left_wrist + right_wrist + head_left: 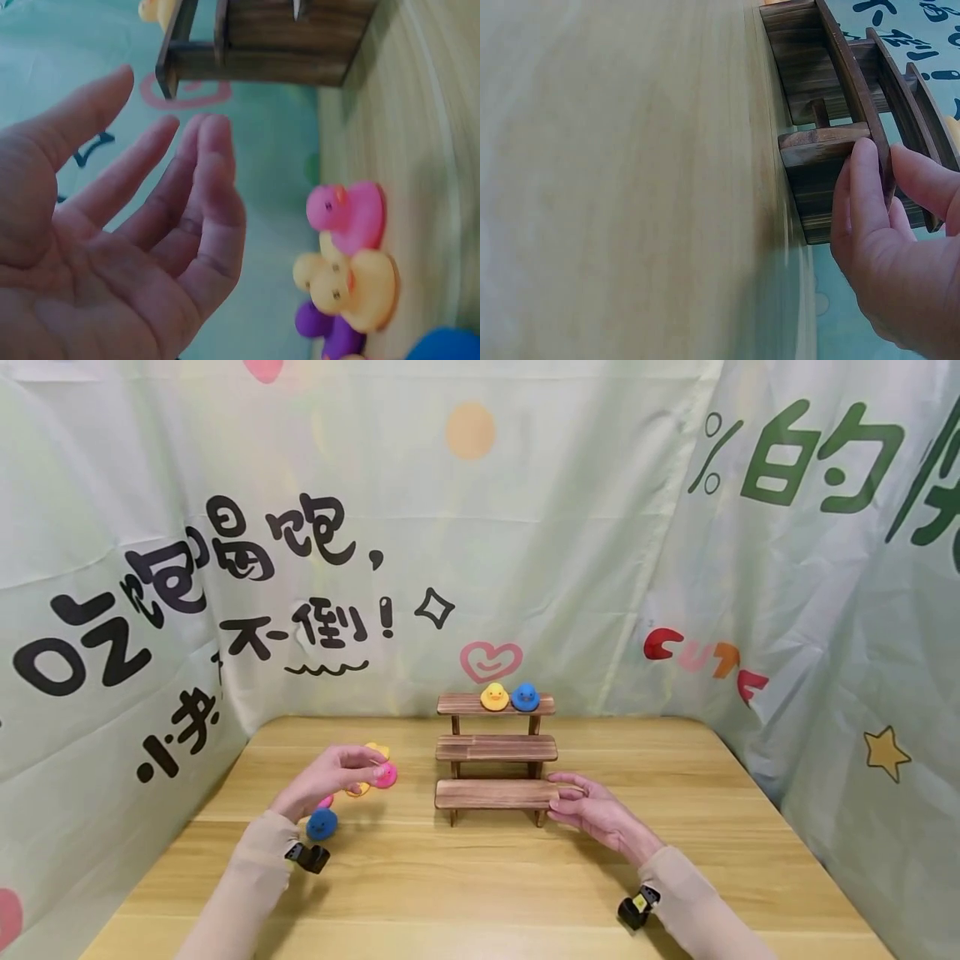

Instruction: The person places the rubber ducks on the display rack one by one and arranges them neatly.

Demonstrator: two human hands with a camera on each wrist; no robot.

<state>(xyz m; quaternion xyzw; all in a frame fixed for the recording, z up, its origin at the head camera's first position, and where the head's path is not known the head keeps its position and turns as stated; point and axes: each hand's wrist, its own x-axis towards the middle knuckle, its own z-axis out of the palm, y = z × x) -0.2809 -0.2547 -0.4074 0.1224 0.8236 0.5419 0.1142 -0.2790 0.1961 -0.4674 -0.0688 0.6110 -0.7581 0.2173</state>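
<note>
Right hand (600, 814) grip narrow, pinching the right end of the bottom tier of a three-tier stand (491, 794), streaky brown wood. Left hand (333, 779) grip wide, thumb apart, near a rounded pink duck (356, 217) on the smooth, pale-grained table (495, 893). Other ducks cluster there, count unclear, partly hidden. Top tier: yellow duck (494, 697), blue duck (526, 697), side by side.

Long beige sleeves (253, 868), each with a small black wrist camera (317, 858)
</note>
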